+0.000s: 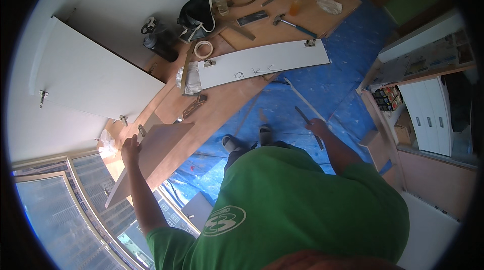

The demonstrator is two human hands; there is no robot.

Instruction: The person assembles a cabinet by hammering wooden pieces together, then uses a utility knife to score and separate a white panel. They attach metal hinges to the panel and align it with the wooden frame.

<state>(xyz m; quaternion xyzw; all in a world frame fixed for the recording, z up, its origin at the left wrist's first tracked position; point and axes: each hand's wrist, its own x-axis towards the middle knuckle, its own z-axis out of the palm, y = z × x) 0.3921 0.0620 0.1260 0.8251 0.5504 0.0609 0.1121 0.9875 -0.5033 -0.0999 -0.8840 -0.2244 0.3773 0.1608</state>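
Note:
At the left, my left hand [131,150] is closed on the edge of a pale cabinet door panel [156,150], beside a metal hinge [142,130] on that edge. The panel stands tilted at the workbench's near-left side. Out to the right, over the blue sheet, my right hand [316,127] is wrapped round a long, flat, dark file-like tool [301,114]. Both ends of it stick out past my fingers. A white panel [264,64] with two hinges and handwritten marks lies across the workbench [222,99]. Between the two panels rests a wooden-bodied hand tool [194,106].
Another white door [96,68] with hinges leans on the wall. Bottles [161,48], a tape roll [203,49], a bag [197,15], a hammer [295,25] and a sanding block [252,17] crowd the bench. Blue sheeting [302,88] covers the floor. Shelving [423,114] stands right.

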